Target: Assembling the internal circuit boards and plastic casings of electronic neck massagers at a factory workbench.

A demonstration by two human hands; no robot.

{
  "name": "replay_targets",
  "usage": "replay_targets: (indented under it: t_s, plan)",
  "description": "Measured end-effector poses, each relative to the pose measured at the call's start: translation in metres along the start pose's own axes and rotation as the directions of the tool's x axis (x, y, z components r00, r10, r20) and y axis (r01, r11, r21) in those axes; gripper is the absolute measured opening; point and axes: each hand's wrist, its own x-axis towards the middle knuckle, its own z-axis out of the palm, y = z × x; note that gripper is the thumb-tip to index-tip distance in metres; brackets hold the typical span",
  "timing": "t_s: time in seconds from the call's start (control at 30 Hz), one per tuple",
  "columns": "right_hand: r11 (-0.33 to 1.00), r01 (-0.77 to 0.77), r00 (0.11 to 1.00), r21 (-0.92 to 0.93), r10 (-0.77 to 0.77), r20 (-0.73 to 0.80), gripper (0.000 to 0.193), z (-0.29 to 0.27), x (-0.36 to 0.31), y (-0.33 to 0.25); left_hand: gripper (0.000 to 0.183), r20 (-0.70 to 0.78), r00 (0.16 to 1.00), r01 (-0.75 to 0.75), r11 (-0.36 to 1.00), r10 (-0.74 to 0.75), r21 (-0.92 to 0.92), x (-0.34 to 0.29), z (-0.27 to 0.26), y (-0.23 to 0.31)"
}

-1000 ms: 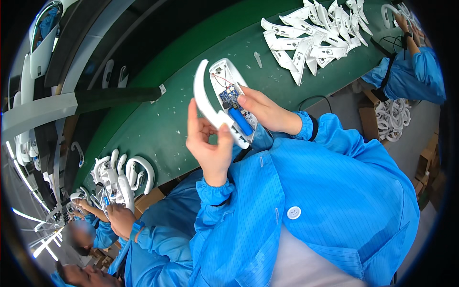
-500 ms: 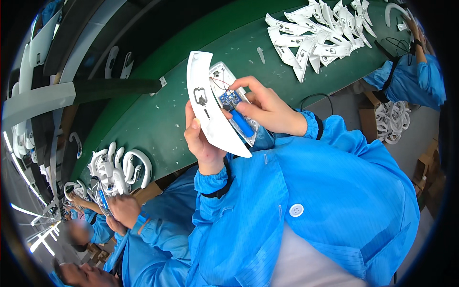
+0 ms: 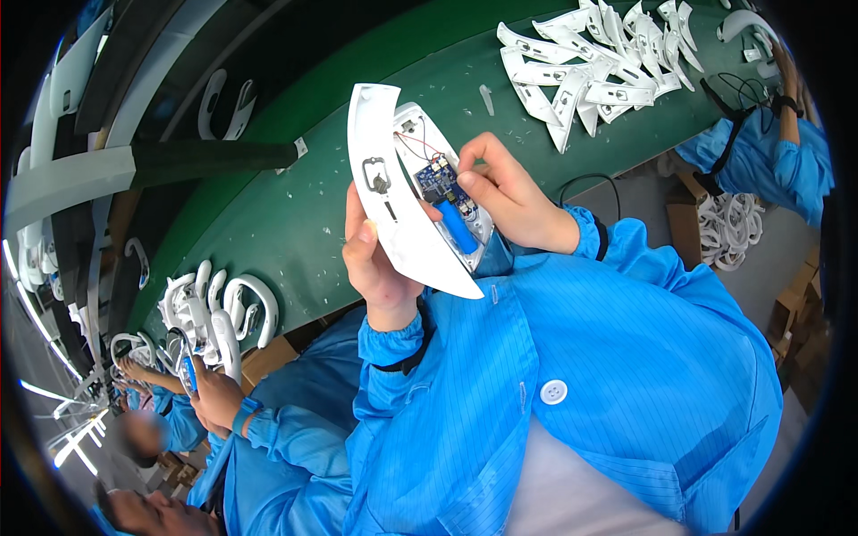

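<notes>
My left hand [image 3: 380, 268] is wrapped round a curved white plastic shell [image 3: 382, 201] with a small dark fitting and a slot in it. Held in the same grip, just to its right, is an open white housing [image 3: 410, 121]. Inside that housing sit a dark blue circuit board [image 3: 437, 181], a blue cylindrical battery [image 3: 459, 230] and thin red and dark wires [image 3: 420, 143]. My right hand [image 3: 518, 201] is closed, thumb and index fingertip close together at the board's right edge. Whatever may lie between those fingertips is too small to make out.
White curved shells [image 3: 599, 67] lie piled on the green table [image 3: 295, 232] at the far right. More white curved parts [image 3: 210, 308] are heaped at left, beside a co-worker's hands [image 3: 217, 397]. Another co-worker's arm [image 3: 788, 89] is at right, above a carton [image 3: 686, 228] of white parts.
My right fingers have drawn back from over the board to its right edge, uncovering more of it. The housing and shell have tilted slightly. The co-worker's hands at left have shifted.
</notes>
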Motion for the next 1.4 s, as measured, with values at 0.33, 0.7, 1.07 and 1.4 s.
replay_targets:
  t_s: [0.33, 0.7, 1.07, 1.4]
  plan:
    - [0.816, -0.068, 0.971, 0.574, 0.185, -0.149, 0.008, 0.006, 0.005, 0.015, 0.063, -0.045, 0.998, -0.039, 0.999, 0.039, 0.001, -0.001, 0.002, -0.002]
    - [0.878, -0.279, 0.88, 0.389, 0.396, -0.262, 0.037, -0.053, 0.041, 0.065, 0.061, -0.065, 0.997, -0.039, 0.997, 0.044, 0.071, -0.007, 0.001, 0.006]
    - [0.361, -0.551, 0.829, 0.752, 0.335, 0.447, 0.054, 0.014, 0.038, 0.03, 0.067, -0.059, 0.998, -0.013, 1.0, 0.013, -0.003, 0.003, 0.001, -0.009]
    - [0.27, -0.518, 0.854, 0.811, 0.118, 0.506, 0.054, 0.009, 0.047, 0.019, 0.064, -0.17, 0.903, -0.222, 0.766, 0.395, 0.603, -0.019, 0.02, 0.026]
